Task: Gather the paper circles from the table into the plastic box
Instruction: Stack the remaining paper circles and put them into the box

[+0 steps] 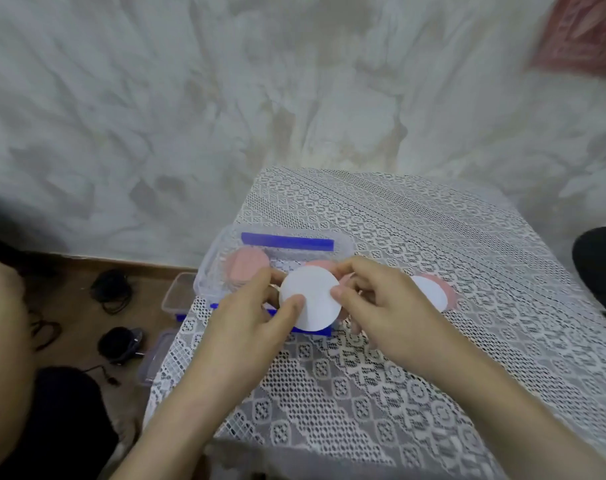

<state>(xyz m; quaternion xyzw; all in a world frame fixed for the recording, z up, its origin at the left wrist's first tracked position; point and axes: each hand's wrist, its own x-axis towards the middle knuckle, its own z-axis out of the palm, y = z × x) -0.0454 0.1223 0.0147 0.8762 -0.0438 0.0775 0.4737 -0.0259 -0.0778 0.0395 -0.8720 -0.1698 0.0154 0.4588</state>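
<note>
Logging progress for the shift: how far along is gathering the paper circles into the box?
Done: pink paper circles lie inside the clear plastic box with blue clips. In hand: left hand and right hand pinch a white paper circle over the box's near edge. Left: a second white paper circle overlapping a pink paper circle lies on the lace-covered table.

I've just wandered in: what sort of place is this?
Probably a room in a home: a lace-covered table, a wall of rough plaster, and cables lying on the wooden floor.
</note>
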